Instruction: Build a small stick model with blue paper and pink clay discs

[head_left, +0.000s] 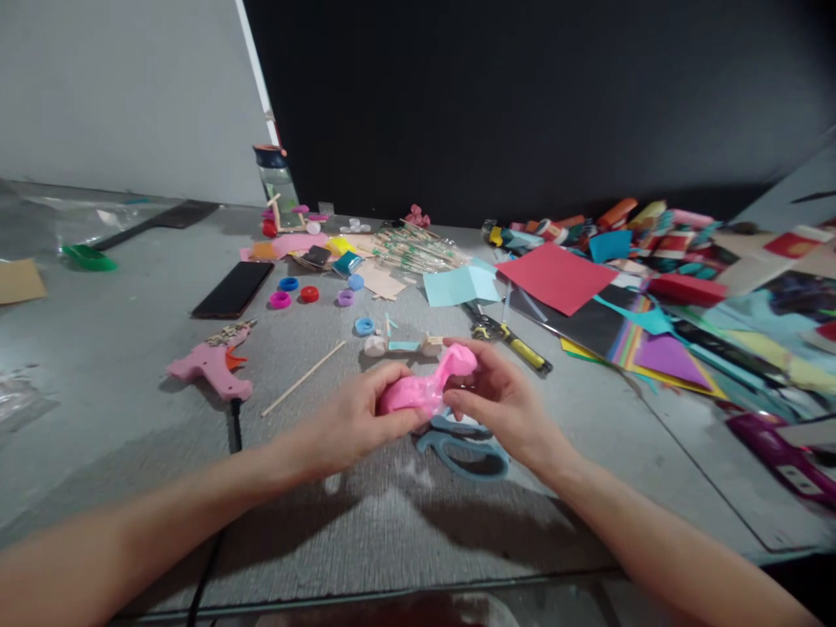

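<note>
In the head view, a bright pink soft lump (410,394), seemingly in clear plastic wrap, is held over the table. My left hand (353,411) is closed around its fat lower end. The narrower twisted end rises to the right, where the curled fingers of my right hand (500,396) grip it; the exact fingertip contact is partly hidden. Right below the hands lie scissors with blue-grey handles (474,457), their blades hidden. Just beyond the lump sits a small assembly of wood sticks and light blue paper (403,346) with whitish round ends.
A pink glue gun (212,367) with its cord and a thin wooden stick (304,379) lie left. Beyond are a phone (233,290), bottle caps (309,294) and a water bottle (278,178). Right are yellow-black pliers (522,344), coloured paper (558,277) and a purple glue gun (780,457).
</note>
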`<action>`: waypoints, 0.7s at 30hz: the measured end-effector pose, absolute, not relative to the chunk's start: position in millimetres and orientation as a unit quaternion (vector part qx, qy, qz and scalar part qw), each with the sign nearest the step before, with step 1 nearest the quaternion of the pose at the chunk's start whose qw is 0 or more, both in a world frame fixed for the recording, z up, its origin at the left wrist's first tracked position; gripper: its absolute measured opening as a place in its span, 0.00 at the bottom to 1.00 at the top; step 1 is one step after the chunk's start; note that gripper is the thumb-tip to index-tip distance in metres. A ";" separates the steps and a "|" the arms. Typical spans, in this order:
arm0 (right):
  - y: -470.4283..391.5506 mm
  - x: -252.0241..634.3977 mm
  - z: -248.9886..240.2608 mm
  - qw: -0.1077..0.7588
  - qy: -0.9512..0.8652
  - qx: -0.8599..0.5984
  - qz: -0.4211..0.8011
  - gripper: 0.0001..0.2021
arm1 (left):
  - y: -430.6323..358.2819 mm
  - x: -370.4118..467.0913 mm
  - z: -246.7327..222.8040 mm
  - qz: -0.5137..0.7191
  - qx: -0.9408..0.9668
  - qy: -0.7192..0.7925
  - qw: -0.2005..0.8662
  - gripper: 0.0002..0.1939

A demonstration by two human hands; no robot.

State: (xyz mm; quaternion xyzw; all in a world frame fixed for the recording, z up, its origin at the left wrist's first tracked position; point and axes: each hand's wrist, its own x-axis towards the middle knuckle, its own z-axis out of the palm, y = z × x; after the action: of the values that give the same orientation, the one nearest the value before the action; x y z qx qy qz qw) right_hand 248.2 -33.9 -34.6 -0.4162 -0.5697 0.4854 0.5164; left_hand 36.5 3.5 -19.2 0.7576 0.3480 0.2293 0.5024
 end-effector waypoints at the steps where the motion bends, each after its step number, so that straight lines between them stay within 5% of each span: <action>1: -33.6 249.1 -34.1 0.519 -0.579 -0.408 0.478 0.29 | 4.5 36.1 -20.1 0.218 0.743 0.337 0.535 0.10; 4: -36.1 250.2 -30.9 0.514 -0.640 -0.381 0.425 0.30 | 5.4 35.7 -21.1 0.182 0.706 0.311 0.610 0.13; 9: -43.6 249.7 -21.7 0.451 -0.745 -0.407 0.276 0.06 | 2.8 37.0 -16.4 0.184 0.676 0.306 0.645 0.12; 13: -37.8 262.0 -19.0 0.514 -0.669 -0.484 0.233 0.04 | 4.9 35.0 -13.6 0.191 0.690 0.323 0.618 0.12; 21: -11.8 301.0 -21.9 0.604 -0.544 -0.481 0.329 0.07 | 23.8 9.8 17.9 0.298 0.804 0.451 0.249 0.14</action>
State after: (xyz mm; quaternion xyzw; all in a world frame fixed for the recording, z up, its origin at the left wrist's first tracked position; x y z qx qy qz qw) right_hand 301.0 -11.8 -21.9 -0.4810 -0.5441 0.3290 0.6037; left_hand 9.8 23.8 17.9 0.8038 0.4507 0.2978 0.2491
